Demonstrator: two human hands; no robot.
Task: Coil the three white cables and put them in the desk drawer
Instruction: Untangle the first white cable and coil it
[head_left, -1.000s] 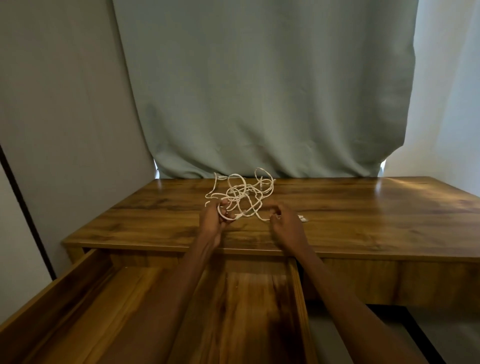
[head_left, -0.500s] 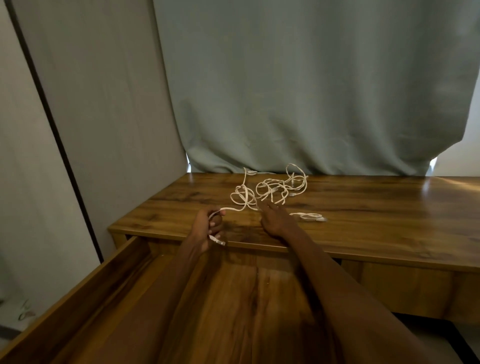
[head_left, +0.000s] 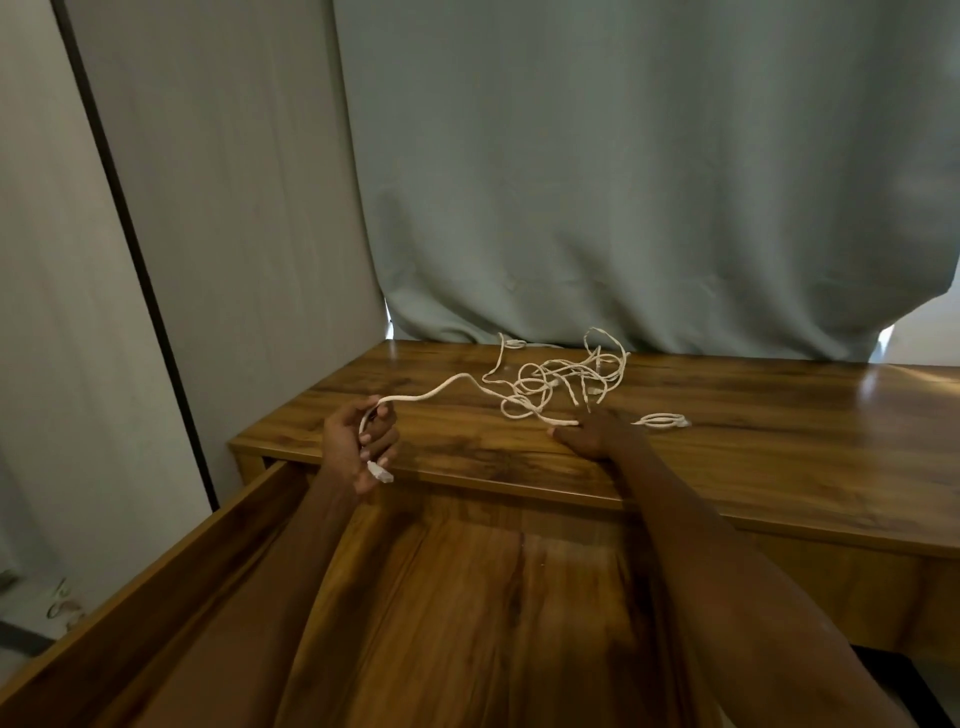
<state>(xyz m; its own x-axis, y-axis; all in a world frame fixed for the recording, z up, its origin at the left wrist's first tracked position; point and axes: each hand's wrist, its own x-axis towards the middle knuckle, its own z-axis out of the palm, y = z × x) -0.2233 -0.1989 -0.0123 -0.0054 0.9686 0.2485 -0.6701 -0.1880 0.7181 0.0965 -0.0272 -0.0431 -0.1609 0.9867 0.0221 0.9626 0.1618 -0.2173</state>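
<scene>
A tangle of white cables (head_left: 563, 376) lies on the wooden desk top (head_left: 753, 441) near the curtain. My left hand (head_left: 358, 447) grips one cable end near the desk's front left edge; its white plug (head_left: 380, 472) hangs below my fingers and the cable runs from my fist back into the tangle. My right hand (head_left: 597, 434) rests on the desk just in front of the tangle, fingers touching a strand. A small loop of cable (head_left: 662, 420) lies to its right. The open desk drawer (head_left: 467, 623) extends below my arms.
A grey-green curtain (head_left: 623, 182) hangs behind the desk. A pale wall panel with a black strip (head_left: 130, 234) stands on the left. The drawer's left side wall (head_left: 156, 577) runs toward me.
My left hand has pulled one cable end out of the tangle toward the left front edge of the desk. My right hand stays by the tangle. The view has shifted left.
</scene>
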